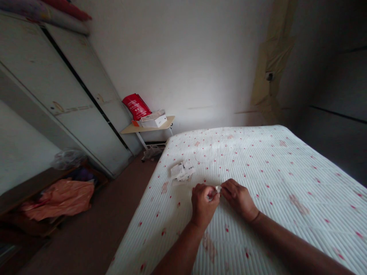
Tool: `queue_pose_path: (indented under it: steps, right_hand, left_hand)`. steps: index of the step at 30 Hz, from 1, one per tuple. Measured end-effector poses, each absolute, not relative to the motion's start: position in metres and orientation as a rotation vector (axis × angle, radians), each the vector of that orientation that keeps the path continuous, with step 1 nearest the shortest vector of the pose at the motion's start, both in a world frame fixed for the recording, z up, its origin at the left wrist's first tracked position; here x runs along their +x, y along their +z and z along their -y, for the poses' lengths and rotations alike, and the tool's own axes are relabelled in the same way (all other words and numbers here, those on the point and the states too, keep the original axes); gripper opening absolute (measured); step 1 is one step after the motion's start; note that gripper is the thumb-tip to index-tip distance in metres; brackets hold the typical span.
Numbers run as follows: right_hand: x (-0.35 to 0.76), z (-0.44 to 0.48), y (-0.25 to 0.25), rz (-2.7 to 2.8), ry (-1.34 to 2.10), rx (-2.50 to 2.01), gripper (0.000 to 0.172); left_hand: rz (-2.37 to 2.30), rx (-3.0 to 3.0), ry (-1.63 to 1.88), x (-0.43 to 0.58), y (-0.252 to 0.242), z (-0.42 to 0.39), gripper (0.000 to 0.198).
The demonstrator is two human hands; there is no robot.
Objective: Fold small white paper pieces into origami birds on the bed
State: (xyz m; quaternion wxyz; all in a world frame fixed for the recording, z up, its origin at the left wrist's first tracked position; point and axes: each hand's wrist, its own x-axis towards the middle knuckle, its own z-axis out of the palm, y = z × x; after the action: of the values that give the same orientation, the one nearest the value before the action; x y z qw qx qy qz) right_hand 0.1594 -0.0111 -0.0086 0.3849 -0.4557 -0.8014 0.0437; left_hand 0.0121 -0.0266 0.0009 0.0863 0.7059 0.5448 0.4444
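Observation:
Above the white quilted bed cover (235, 164), my left hand (204, 203) is closed in a pinch, with a pale bit showing inside its curled fingers. Close beside it, my right hand (240, 199) also pinches. Between the fingertips of both hands sits a small white piece (218, 188), thin like paper; most of it is hidden by the fingers. Beyond my left hand lies a crumpled sheet of printed paper (182, 170) on the bed cover.
A small table (130, 130) against the wall bears a white box (155, 121) and a red bag (137, 107). Sliding-door cupboards (65, 91) stand at left. An orange-brown cloth or bag (61, 198) lies on a low shelf. The bed's left edge borders the brown floor (106, 214).

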Motion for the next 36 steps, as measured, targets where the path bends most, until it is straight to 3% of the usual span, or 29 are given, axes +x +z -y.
queue_pose_path:
  steps: [10,14,20,26,36]
  right_hand:
    - [0.165,0.011,-0.010,2.024,0.249,-1.142,0.013]
    - [0.175,0.008,-0.006,1.940,0.343,-1.045,0.027]
    - [0.169,0.013,0.001,1.934,0.469,-0.898,0.012]
    - [0.158,0.016,0.003,1.929,0.446,-0.971,0.012]
    - [0.165,0.008,-0.001,1.817,0.475,-1.029,0.015]
  left_hand:
    - [-1.617,2.092,1.346,0.009,0.001,0.025,0.018]
    - [-1.685,2.138,1.311,0.005,0.000,0.022,0.015]
    - [-1.774,2.258,1.198,0.007,-0.003,0.022,0.008]
    - [-1.781,2.327,1.148,0.010,-0.003,0.024,0.003]
    - [-1.546,2.020,1.260,-0.002,-0.001,0.023,0.014]
